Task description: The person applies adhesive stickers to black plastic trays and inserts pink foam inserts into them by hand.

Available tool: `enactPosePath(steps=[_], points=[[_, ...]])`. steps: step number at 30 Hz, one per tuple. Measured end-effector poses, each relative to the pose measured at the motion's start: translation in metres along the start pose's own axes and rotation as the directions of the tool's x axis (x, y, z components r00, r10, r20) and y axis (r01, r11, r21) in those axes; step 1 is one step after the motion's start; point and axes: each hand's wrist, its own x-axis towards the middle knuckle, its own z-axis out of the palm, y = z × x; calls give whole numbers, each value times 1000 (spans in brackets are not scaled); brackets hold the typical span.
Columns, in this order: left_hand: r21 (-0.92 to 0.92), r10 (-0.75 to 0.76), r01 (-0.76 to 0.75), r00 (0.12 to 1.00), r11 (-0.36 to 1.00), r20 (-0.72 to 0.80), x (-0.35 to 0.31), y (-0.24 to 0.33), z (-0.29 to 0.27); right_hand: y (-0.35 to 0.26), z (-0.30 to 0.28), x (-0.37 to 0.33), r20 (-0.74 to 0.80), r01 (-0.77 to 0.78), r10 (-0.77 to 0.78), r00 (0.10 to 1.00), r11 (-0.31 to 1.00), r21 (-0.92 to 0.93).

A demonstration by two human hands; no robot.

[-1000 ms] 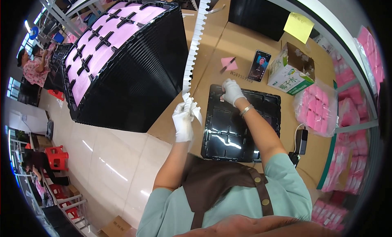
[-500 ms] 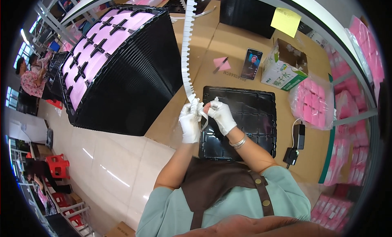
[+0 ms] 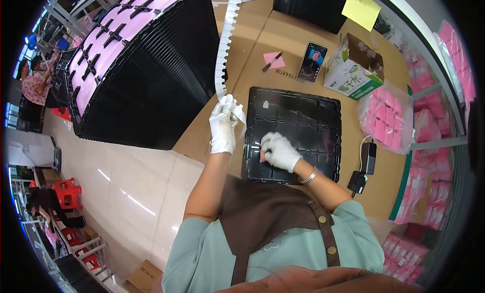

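Observation:
A long white strip of notched sticker labels (image 3: 227, 40) runs down from the top of the view to my left hand (image 3: 223, 129). That hand, in a white glove with the fingers closed, grips its lower end, and a loose white tail curls beside the fingers. Flat on the cardboard-covered table lies a black plastic tray (image 3: 313, 118) with shallow compartments. One small white sticker (image 3: 265, 104) is on its upper left part. Over the tray's lower left, my gloved right hand (image 3: 281, 151) has its fingers curled, a bare thumb tip showing; whatever they pinch is hidden.
A tall stack of black trays (image 3: 166, 76) with pink sheeting on top stands at left. Beyond the tray are a phone (image 3: 312, 63), a pen (image 3: 272, 62) on pink paper and an open carton (image 3: 353, 73). Bagged pink pieces (image 3: 386, 116) and a black adapter (image 3: 358, 182) lie right.
My right hand has left the strip and moved down over the tray's lower left. The left hand has shifted slightly left with the strip. A white sticker now shows on the tray.

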Motion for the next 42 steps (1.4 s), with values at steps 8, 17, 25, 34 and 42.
enactPosePath(steps=[8, 17, 25, 34, 42], points=[[-8, 9, -9, 1000, 1000, 13, -7, -12, -1, 8, 36, 2, -37, -70, 60, 997, 909, -410], [119, 21, -34, 993, 992, 113, -20, -22, 14, -6, -12, 33, -333, 25, 303, 893, 706, 708], [-14, -84, 86, 989, 996, 126, -42, -17, 51, -8, -30, 38, -261, 72, 313, 913, 507, 859], [116, -55, 46, 996, 992, 70, -4, -12, 48, 56, -109, 8, -818, 29, 117, 563, 987, 160], [195, -78, 68, 996, 979, 45, -6, -19, 50, 180, -141, -9, -592, -543, 249, 766, 743, -391]])
